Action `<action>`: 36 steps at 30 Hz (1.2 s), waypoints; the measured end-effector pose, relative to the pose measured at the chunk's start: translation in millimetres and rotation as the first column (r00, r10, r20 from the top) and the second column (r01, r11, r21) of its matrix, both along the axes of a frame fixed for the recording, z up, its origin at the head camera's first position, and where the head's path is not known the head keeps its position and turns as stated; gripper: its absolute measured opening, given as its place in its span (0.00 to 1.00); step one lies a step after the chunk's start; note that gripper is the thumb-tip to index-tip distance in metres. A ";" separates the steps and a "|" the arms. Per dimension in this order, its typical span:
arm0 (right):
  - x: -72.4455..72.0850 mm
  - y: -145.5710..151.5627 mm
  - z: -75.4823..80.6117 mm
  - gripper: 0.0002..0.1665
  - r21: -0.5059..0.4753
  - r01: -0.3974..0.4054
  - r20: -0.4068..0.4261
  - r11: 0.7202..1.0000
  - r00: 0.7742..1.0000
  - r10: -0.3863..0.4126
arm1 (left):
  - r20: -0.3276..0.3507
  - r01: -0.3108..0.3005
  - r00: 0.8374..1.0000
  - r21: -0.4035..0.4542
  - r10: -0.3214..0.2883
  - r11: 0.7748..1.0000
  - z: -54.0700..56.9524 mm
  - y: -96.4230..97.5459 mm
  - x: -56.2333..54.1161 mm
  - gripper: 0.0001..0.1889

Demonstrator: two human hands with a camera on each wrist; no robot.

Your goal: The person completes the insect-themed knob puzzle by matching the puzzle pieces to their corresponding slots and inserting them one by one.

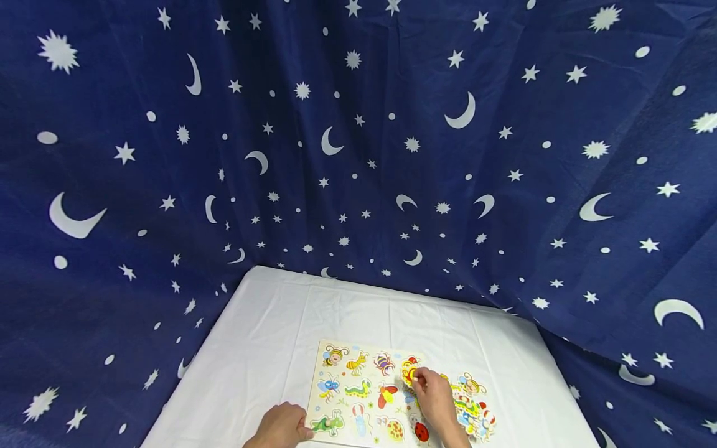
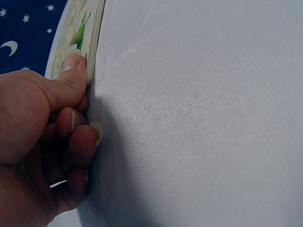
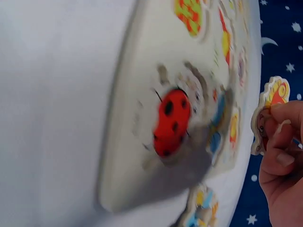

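A flat wooden puzzle board (image 1: 350,407) with printed insects lies on the white cloth. My left hand (image 1: 282,426) holds its near left corner, thumb (image 2: 73,64) over the top by the green grasshopper and the other fingers curled at the side. Between thumb and fingers my right hand (image 3: 286,151) pinches a wavy-edged puzzle piece (image 3: 279,92) with a yellow and red swirl. In the head view the right hand (image 1: 435,398) is over the board's right side. A red ladybug (image 3: 171,123) shows in the near right part of the board.
To the right of the board, several loose puzzle pieces (image 1: 470,404) lie in a heap, partly hidden by my right arm. White cloth (image 1: 280,336) covers the table. Dark blue curtains (image 1: 358,162) with moons and stars hang around it.
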State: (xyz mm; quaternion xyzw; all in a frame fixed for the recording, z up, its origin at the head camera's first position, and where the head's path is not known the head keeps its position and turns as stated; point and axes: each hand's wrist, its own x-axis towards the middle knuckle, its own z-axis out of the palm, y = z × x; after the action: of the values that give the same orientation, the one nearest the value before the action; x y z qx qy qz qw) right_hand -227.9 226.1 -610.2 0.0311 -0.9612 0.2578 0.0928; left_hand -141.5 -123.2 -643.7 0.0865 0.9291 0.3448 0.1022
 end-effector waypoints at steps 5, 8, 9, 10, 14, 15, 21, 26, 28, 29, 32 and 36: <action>4.7 -9.2 -8.6 0.07 0.022 -0.053 0.041 0.998 0.998 0.052 | 0.012 -0.013 1.000 -0.007 0.014 1.000 0.7 0.0 0.9 0.18; 1.7 -11.0 -11.9 0.07 0.034 -0.033 0.031 0.999 0.999 0.032 | 0.019 -0.014 1.000 0.008 0.014 1.000 1.5 0.0 0.5 0.17; -0.2 -11.0 -12.2 0.08 0.035 -0.026 0.019 0.999 1.000 0.025 | 0.020 -0.014 1.000 0.010 0.014 1.000 1.6 0.0 0.3 0.17; -2.4 -10.9 -12.6 0.08 0.040 -0.017 0.004 0.999 1.000 0.017 | 0.019 -0.013 1.000 0.010 0.013 1.000 1.6 -0.1 0.1 0.18; -12.3 -9.4 -12.1 0.09 0.071 0.007 -0.082 0.997 0.997 -0.001 | 0.023 -0.011 1.000 0.000 0.011 1.000 0.9 -0.2 -0.1 0.19; -14.3 -8.8 -11.5 0.09 0.076 0.004 -0.108 0.997 0.994 0.004 | 0.022 -0.011 1.000 -0.004 0.011 1.000 0.5 0.0 -0.1 0.20; -22.0 -7.3 -11.6 0.09 0.094 -0.005 -0.147 0.996 0.989 0.019 | -0.007 -0.011 1.000 -0.022 0.011 1.000 0.1 0.5 0.9 0.21; -24.1 -8.3 -12.6 0.13 0.122 -0.015 -0.119 0.992 0.993 0.030 | -0.020 -0.009 1.000 -0.036 0.009 0.999 -0.3 0.2 0.6 0.22; -24.6 -8.7 -11.9 0.14 0.124 -0.017 -0.090 0.992 0.996 0.029 | -0.021 -0.008 1.000 -0.040 0.007 0.999 -0.9 0.2 0.1 0.22; -24.8 -8.8 -11.5 0.15 0.125 -0.021 -0.075 0.992 0.997 0.031 | -0.023 -0.007 1.000 -0.040 0.006 0.999 -1.0 0.1 0.0 0.22; -25.5 -8.5 -11.6 0.15 0.128 -0.032 -0.021 0.991 0.999 0.035 | -0.027 -0.001 1.000 -0.039 0.000 0.999 -0.9 -0.3 0.1 0.22; -28.7 -7.9 -14.1 0.17 0.152 -0.074 0.051 0.986 0.996 0.067 | -0.029 -0.002 1.000 -0.039 0.001 0.999 -1.1 -0.7 -0.1 0.23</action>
State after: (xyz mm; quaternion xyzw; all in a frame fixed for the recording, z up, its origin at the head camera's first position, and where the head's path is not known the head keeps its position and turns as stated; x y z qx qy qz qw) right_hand -256.6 218.2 -624.3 0.0660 -0.9785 0.1864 0.0589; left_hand -141.6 -123.9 -644.9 0.0887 0.9372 0.3251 0.0903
